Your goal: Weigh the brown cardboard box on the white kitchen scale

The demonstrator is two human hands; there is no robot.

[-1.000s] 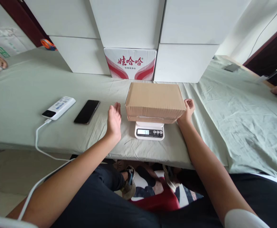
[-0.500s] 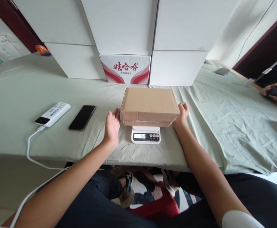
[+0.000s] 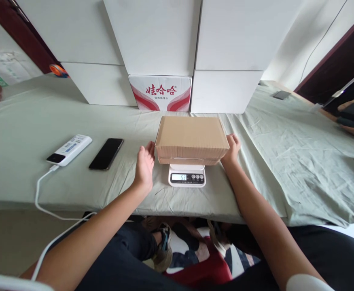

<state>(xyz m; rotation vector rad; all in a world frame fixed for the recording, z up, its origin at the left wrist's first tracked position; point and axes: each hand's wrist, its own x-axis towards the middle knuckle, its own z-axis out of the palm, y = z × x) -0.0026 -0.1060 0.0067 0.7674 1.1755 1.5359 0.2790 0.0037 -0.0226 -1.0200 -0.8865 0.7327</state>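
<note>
A closed brown cardboard box rests on a small white kitchen scale, whose display reads what looks like 53. The box hides most of the weighing plate. My left hand is open at the box's left side, palm facing it and fingertips close to its edge. On the other side, my right hand is beside the box's right edge with loosely bent fingers, partly hidden by the box. Neither hand carries the box's weight. Whether the fingertips touch the cardboard I cannot tell.
Left on the green cloth lie a black phone and a white power bank with a white cable. White boxes stand stacked behind, around a red-and-white printed carton. Other people's hands show at both sides.
The camera view has tilted slightly, so everything sits a little lower. The box, scale and both my hands keep their places. At the right, another person's hands have shifted around a dark object.
</note>
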